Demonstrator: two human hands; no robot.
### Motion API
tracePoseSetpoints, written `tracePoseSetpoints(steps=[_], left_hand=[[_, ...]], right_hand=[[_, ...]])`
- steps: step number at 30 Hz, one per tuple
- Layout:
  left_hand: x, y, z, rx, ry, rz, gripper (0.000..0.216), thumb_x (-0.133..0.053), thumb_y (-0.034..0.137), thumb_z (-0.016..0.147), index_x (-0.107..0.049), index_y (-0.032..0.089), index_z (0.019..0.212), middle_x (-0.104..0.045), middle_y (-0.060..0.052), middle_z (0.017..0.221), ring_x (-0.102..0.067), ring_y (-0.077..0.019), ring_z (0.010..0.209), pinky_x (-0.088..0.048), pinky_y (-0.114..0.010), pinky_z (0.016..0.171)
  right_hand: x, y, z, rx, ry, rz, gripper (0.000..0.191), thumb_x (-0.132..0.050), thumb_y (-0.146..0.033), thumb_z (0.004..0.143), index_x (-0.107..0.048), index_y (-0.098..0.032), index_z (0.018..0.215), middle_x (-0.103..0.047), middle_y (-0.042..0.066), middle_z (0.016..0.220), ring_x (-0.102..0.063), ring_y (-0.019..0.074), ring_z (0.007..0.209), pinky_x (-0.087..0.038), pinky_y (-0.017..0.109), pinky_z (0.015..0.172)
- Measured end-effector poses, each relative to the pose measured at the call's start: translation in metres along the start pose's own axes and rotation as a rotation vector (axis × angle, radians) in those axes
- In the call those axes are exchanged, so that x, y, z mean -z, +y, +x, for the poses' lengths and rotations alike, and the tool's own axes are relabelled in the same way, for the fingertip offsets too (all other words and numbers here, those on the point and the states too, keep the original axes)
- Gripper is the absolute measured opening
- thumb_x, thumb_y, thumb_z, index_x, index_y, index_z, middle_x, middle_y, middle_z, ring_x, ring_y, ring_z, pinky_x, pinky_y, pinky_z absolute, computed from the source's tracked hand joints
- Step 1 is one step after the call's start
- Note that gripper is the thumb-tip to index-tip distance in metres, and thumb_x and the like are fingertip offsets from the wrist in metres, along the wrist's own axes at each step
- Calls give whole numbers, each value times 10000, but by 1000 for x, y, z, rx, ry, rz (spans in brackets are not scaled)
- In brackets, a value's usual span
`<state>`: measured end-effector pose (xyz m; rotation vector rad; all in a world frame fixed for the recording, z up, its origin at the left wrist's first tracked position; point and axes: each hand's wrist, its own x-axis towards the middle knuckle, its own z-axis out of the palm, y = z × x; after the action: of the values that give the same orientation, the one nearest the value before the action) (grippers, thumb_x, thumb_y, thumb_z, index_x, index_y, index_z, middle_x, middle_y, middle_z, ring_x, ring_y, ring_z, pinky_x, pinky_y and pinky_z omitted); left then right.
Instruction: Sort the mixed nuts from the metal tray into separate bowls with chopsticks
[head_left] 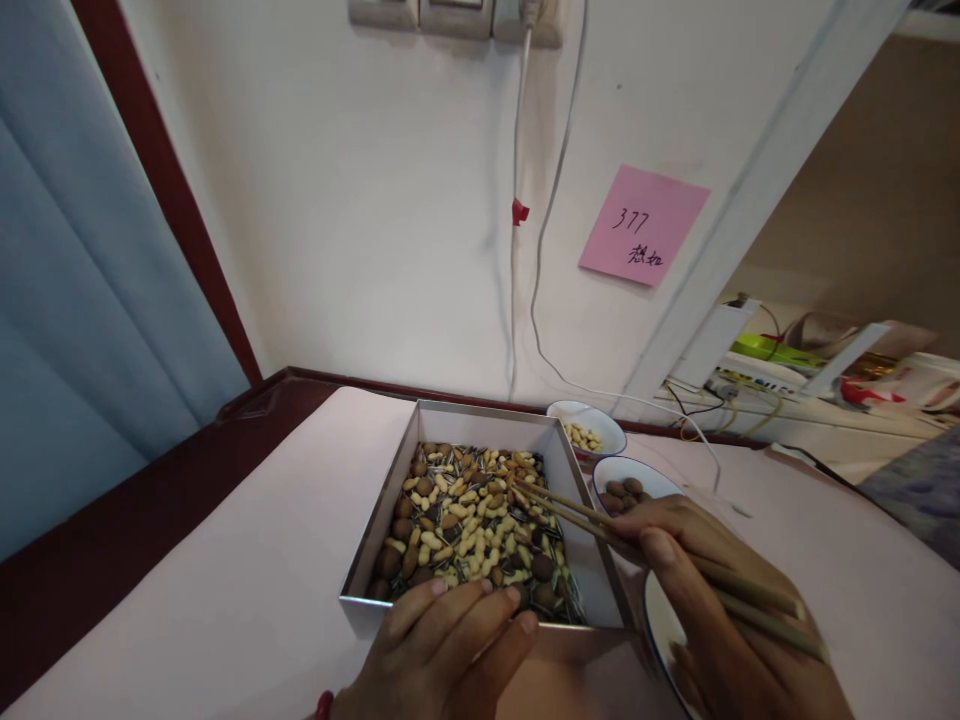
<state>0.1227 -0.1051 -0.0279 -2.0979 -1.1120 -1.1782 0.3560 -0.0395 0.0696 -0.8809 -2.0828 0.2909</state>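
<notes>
Your right hand (712, 640) has the chopsticks (750, 583) gripped, tips close together toward one o'clock inside the box (487, 428), though I cannot tell whether they pinch anything; close them across one piece's middle and lift it level, while your left hand (442, 650), laid loosely over the six o'clock rim, steadies the box. In it lie mixed peanuts (469, 530), round brown nuts (542, 568) and striped seeds (574, 600). Outside stand a bowl (609, 432) of pale nuts (581, 436) at one o'clock, a second bowl (656, 480) of brown ones at two, and a third bowl (664, 610) at four, partly hidden, contents unclear.
</notes>
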Motion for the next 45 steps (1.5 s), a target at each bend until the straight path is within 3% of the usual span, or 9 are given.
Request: tracePoseSetpoints(steps=[3,8,15,23,29,38,45], left_hand=[[0,0,-1,3,-13,-2,170,-637,237,981,-742,264,1112,-804,69,1066,-676,-106,1012,-345,-293,1074],[-1,-1,1,6,4,-9,161,-608,246,1000,-747,259,1079,-810,63,1037,-680,-108,997,-343,-291,1073],[5,3,7,43,-39,-14,168,-614,221,996,-740,257,1101,-803,60,1062,-674,-110,1026,-359,-297,1061],[0,0,2,1,-8,-10,183,-597,261,1003,-747,260,1108,-798,57,1058,-664,-110,1026,-347,-296,1075],[0,-3,2,-4,1,-16,182,-576,268,1015,-742,250,1089,-804,49,1024,-665,-114,1009,-323,-291,1082],[6,5,4,62,-73,7,178,-625,218,971,-737,263,1103,-794,46,1025,-668,-133,1024,-377,-305,1036],[5,4,4,55,-49,-31,171,-575,249,1020,-728,237,1095,-805,36,1044,-665,-127,1037,-330,-308,1080]], right_hand=[[9,4,-2,-55,-50,2,173,-458,-248,1046,-625,-260,1002,-660,-11,881,-659,125,808,-510,190,669],[6,1,-3,-146,-104,57,321,-401,-327,1073,-589,-232,832,-611,1,779,-616,137,715,-490,224,625],[-15,-1,0,-151,-87,66,317,-418,-314,1073,-576,-219,815,-582,-20,753,-577,113,698,-455,227,630],[7,11,-5,-29,-100,-2,187,-472,-231,1020,-557,-229,854,-645,15,861,-625,144,748,-510,255,683],[8,4,-3,-182,-25,69,324,-423,-332,1072,-583,-224,812,-606,-6,781,-615,130,722,-468,225,610],[-12,-5,2,-185,-97,105,345,-413,-325,1074,-539,-212,773,-537,-16,734,-542,122,684,-412,257,628],[-20,-3,0,-168,-102,132,341,-404,-317,1070,-535,-205,776,-533,-4,753,-530,134,700,-410,276,653]])
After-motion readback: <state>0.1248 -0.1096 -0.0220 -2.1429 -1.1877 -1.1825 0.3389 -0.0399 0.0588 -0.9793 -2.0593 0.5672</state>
